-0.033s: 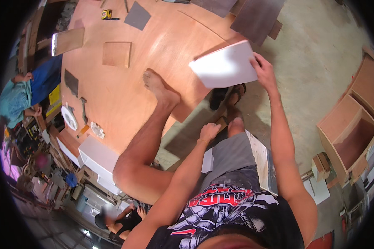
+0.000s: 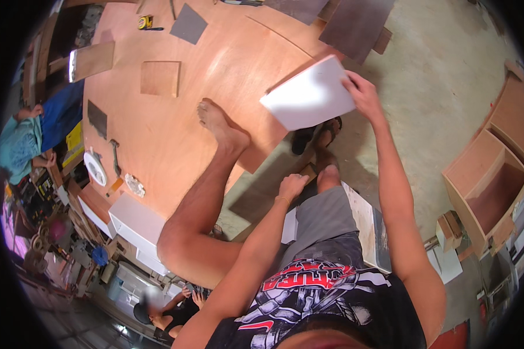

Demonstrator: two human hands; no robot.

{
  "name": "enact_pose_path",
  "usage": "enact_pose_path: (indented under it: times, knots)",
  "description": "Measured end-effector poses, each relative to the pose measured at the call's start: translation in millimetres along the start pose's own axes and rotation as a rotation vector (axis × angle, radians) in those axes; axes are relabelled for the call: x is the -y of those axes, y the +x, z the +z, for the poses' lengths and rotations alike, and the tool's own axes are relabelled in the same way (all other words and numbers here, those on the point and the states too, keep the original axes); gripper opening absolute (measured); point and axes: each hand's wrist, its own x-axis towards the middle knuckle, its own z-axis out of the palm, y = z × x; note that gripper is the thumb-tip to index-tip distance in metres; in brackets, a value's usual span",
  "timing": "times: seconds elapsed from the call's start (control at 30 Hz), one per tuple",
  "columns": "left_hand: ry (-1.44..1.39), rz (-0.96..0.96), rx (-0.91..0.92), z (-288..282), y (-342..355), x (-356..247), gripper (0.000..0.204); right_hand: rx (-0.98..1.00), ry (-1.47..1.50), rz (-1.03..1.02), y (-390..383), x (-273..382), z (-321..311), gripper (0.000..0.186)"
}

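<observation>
My right hand is closed on the right edge of a white panel. The thumb and fingers pinch it, and the panel is tilted beyond the edge of a large plywood sheet. My left hand is closed in a fist near my right knee. A bit of brown wood shows beside its knuckles, but what the fist holds, if anything, is hidden. My bare left foot rests on the plywood.
On the plywood lie a square wooden board, a yellow tape measure, a hammer and a white ring-shaped roll. Dark panels lie at the far edge. A wooden cabinet stands right. Two people are at left and lower left.
</observation>
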Motion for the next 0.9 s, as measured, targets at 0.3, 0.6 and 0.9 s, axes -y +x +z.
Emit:
enact_pose_path:
  times: [0.3,0.6,0.9]
  knots:
    - [-0.036,0.089,-0.032,12,1,8,0.052,-0.63,-0.311,-0.087,35,-76,70,0.055]
    - [0.115,0.178,-0.133,25,16,46,0.042,-0.391,0.226,0.419,-25,-96,136,0.052]
    - [-0.331,-0.121,-0.105,-106,-144,-160,0.044,-0.423,0.34,0.421,-24,-100,140,0.043]
